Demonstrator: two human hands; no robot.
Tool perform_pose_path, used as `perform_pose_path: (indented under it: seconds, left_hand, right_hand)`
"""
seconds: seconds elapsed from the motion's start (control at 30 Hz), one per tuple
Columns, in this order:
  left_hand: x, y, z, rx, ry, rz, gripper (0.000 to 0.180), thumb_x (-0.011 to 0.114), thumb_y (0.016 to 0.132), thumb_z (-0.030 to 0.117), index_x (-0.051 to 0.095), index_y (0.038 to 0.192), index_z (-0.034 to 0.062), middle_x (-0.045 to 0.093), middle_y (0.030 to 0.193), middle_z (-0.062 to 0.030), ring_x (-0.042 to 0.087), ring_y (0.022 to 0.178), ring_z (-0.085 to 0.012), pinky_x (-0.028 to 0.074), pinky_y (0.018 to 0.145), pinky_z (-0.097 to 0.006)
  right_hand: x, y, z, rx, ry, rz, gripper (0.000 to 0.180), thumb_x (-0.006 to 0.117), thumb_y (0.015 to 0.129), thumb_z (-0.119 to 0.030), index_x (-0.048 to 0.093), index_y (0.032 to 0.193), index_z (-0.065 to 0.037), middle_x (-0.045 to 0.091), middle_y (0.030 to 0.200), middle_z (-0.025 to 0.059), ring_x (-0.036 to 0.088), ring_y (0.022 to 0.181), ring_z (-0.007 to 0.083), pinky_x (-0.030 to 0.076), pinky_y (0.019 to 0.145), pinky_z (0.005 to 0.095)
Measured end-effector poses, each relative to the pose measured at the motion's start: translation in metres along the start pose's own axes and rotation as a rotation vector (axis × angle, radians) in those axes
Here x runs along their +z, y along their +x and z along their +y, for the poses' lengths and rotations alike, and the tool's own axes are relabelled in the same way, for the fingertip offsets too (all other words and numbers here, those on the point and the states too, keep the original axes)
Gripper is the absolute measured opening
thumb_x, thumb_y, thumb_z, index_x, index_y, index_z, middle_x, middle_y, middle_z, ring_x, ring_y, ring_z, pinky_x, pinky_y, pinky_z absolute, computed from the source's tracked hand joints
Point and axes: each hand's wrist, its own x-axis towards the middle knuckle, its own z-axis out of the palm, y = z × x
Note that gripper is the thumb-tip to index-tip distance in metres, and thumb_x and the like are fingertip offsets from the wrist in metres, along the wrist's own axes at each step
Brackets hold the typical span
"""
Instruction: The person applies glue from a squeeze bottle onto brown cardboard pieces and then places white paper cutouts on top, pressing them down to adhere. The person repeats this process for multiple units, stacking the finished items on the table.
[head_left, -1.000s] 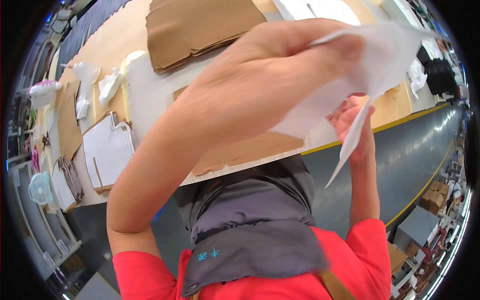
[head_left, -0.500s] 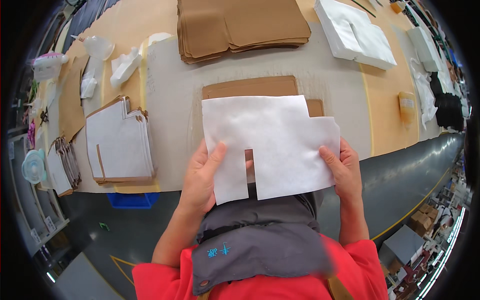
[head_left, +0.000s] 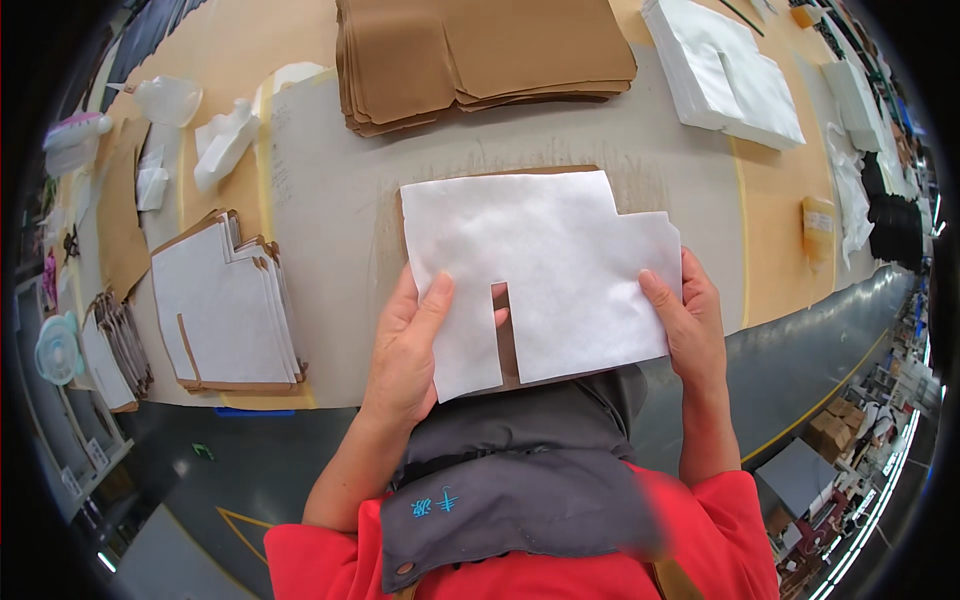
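A white sheet [head_left: 570, 270], notched at its upper right corner and slotted along its lower edge, is held between both hands. My left hand [head_left: 408, 340] grips its left side, thumb on top and fingers beneath; a fingertip shows through the slot. On the opposite side, my right hand [head_left: 688, 315] pinches the edge the same way. Underneath lies a brown panel [head_left: 545, 170], mostly covered, with only a thin strip showing past the sheet's top and left edges. Whether the sheet touches that panel cannot be made out.
Beyond the sheet is a stack of brown panels [head_left: 490, 50]. White sheets [head_left: 725, 75] are piled at far right. White-faced, brown-edged pieces [head_left: 225, 305] lie at left. A squeeze bottle [head_left: 165, 100] stands far left, an amber container [head_left: 818, 230] at right. The table's front edge [head_left: 330, 405] borders my apron.
Both hands have moved the white sheet slightly away from me, so it covers more of the brown panel. My view has shifted a little as well.
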Motion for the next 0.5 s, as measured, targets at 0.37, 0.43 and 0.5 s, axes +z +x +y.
perform_pose_path:
  seconds: [0.37, 0.43, 0.5]
  left_hand:
    - [0.0019, 0.0074, 0.0003, 0.014, -0.027, 0.042, 0.036, 0.049, 0.105, 0.02, 0.046, 0.135, 0.0016, 0.061, 0.128, -0.0152, 0.066, 0.11, -0.0253, 0.059, 0.091, -0.042]
    - [0.0017, 0.0075, 0.0007, 0.01, -0.023, 0.046, 0.036, 0.049, 0.105, 0.02, 0.046, 0.136, 0.0015, 0.06, 0.128, -0.0151, 0.066, 0.11, -0.0254, 0.059, 0.092, -0.042]
    - [0.0011, 0.008, -0.0002, 0.006, -0.015, 0.046, 0.036, 0.049, 0.105, 0.02, 0.046, 0.136, 0.0015, 0.06, 0.128, -0.0152, 0.066, 0.111, -0.0255, 0.059, 0.091, -0.042]
  right_hand:
    - [0.0005, 0.0046, 0.0051, 0.013, 0.01, -0.004, 0.031, 0.064, 0.096, -0.012, 0.058, 0.122, 0.004, 0.066, 0.107, 0.005, 0.059, 0.094, 0.0076, 0.048, 0.083, 0.0234]
    - [0.0002, 0.0049, 0.0069, 0.01, 0.009, -0.005, 0.032, 0.065, 0.096, -0.012, 0.058, 0.122, 0.004, 0.066, 0.107, 0.0049, 0.059, 0.094, 0.0075, 0.048, 0.083, 0.0234]
    - [0.0003, 0.0042, 0.006, 0.022, 0.009, -0.001, 0.032, 0.065, 0.096, -0.012, 0.058, 0.122, 0.004, 0.066, 0.107, 0.0047, 0.059, 0.094, 0.0074, 0.048, 0.083, 0.0234]
